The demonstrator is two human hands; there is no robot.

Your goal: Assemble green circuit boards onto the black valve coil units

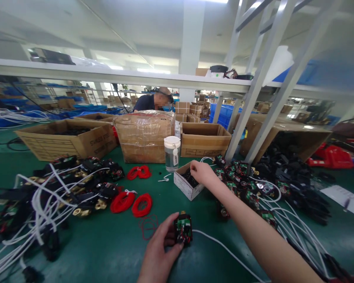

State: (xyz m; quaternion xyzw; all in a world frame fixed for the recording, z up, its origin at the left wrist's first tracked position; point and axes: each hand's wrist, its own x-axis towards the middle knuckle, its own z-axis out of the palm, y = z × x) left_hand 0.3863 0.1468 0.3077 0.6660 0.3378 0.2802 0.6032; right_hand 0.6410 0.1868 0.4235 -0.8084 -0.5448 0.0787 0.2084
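Circuit module [184,231], and it's in the left hand [158,251], gripped between thumb and fingers by the worktop's [106,251] near edge, a white cable [224,248] trailing rightward from it. Just beyond lie red wire coils [118,206], left of centre. Farther in, the right hand [203,173] dips into a small open box [181,188], fingers bent and narrow over dark parts [190,181]; whether they pinch one, I can't tell. More modules heap up toward the left edge [98,192] and right of the box [236,173]. Behind it, a lidded bottle [170,157]; then cardboard cartons [144,137] lining the far edge, a person [144,103] beyond them.
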